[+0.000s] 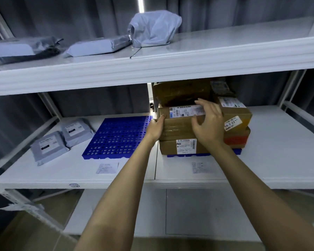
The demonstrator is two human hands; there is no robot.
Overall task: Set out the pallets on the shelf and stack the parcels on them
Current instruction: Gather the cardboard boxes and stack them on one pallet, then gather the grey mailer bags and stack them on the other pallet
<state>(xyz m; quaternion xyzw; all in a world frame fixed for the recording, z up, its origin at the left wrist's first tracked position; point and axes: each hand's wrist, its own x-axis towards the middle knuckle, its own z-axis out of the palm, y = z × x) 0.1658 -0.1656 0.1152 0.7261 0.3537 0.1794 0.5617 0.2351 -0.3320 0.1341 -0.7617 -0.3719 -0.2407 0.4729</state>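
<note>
Two blue pallets lie on the middle shelf (279, 160). The left pallet (114, 136) is bare. The right pallet (178, 155) shows only as a front strip under several stacked cardboard boxes. My left hand (155, 128) presses the left end of a labelled brown box (178, 124) in the stack's second layer. My right hand (209, 124) lies over that box's front right, fingers curled on its top edge by the white label. Another box (181, 93) sits on top behind, and one more box (237, 113) at the right.
Two grey mailer bags (49, 147) (76, 130) lie left of the bare pallet. Paper slips (107, 167) (198, 167) lie near the shelf's front edge. The upper shelf (225, 51) holds three grey bags, the tallest (152, 29) at its centre. A lower shelf (152, 214) shows below.
</note>
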